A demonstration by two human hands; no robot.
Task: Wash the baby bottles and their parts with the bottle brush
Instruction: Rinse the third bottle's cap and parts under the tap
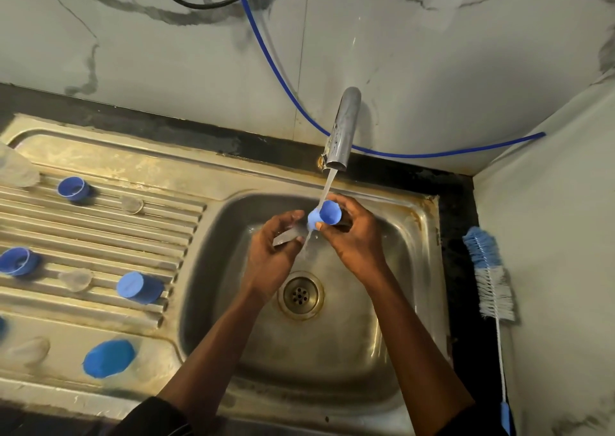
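Observation:
My right hand (pixel 349 236) grips a small blue bottle cap (pixel 324 215) under the running water from the steel tap (pixel 342 126), above the sink basin (pixel 399 269). My left hand (pixel 271 252) hovers just left of it with curled fingers, and a clear piece (pixel 286 236) shows inside its fingers. The blue and white bottle brush (pixel 489 272) lies on the dark counter right of the sink, touched by neither hand. Several blue caps and rings lie on the drainboard, among them a ring (pixel 74 188), another ring (pixel 18 261), a cap (pixel 138 287) and a lid (pixel 108 357).
Clear teats (pixel 132 204) (pixel 76 278) and clear bottle parts (pixel 16 169) (pixel 28 350) rest on the ribbed drainboard (pixel 100 229). A blue hose (pixel 283 79) runs along the marble wall behind the tap. The drain (pixel 300 295) sits mid-basin. A wall closes in on the right.

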